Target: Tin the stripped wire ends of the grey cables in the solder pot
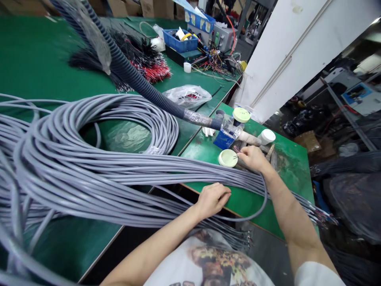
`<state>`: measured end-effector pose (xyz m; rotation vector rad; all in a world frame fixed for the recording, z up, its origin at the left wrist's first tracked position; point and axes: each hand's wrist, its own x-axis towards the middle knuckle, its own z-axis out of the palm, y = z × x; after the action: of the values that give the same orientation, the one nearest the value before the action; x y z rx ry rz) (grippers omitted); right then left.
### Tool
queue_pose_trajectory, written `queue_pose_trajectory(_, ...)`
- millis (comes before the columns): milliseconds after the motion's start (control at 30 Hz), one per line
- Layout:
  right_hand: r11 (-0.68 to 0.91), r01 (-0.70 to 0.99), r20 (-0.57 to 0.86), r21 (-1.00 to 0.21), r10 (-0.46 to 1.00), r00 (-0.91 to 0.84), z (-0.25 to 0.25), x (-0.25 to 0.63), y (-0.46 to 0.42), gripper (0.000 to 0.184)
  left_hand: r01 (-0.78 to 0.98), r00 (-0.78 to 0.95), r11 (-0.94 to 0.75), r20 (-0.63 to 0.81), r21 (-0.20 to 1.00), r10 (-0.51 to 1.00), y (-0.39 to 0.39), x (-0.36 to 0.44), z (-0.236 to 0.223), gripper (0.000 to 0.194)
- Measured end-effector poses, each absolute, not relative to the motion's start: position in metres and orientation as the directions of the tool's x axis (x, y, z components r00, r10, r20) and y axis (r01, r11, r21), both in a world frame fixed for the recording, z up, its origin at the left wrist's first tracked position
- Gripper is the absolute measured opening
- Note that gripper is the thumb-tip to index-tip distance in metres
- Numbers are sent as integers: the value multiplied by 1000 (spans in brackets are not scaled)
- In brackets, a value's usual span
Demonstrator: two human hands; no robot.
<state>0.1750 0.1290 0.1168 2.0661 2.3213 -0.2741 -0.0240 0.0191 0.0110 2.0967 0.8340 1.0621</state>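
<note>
The left hand (212, 200) closes around the grey cables (119, 174). The right hand (253, 159) pinches the same bundle, just beside a round lid (228, 158).

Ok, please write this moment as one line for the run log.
left hand: on grey cable bundle | right hand: on same cables, beside pale green lid | surface: green workbench

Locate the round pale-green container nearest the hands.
In the head view, the container sits on the green bench, just left of the right hand, above the gray cable bundle.
</note>
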Motion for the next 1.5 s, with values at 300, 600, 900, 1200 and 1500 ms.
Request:
queue_pose_trajectory(300, -182, 964, -45, -192, 983, 177, 108, 288, 111, 36, 255, 506, -594, 418, 763, 754, 20, -24, 10, 14)
queue_pose_trajectory(600, -253, 946, -103, -202, 966, 236, 77, 303, 119, 29, 274, 510, -580, 395, 767, 764, 19, -24, 11, 14)
queue_pose_trajectory(900, -270, 941, -122, -204, 961, 249, 70, 302, 124, 26, 286, 513, -573, 382, 768, 768, 19, -24, 10, 14)
queue_pose_trajectory(1200, -111, 941, -75, -319, 993, 91, 113, 266, 108, 36, 272, 520, -587, 397, 762, 756, 19, -24, 11, 15)
queue_pose_trajectory(1500, 131, 952, -108, -275, 980, -166, 116, 181, 126, 33, 270, 514, -577, 391, 771, 763, 19, -23, 12, 16)
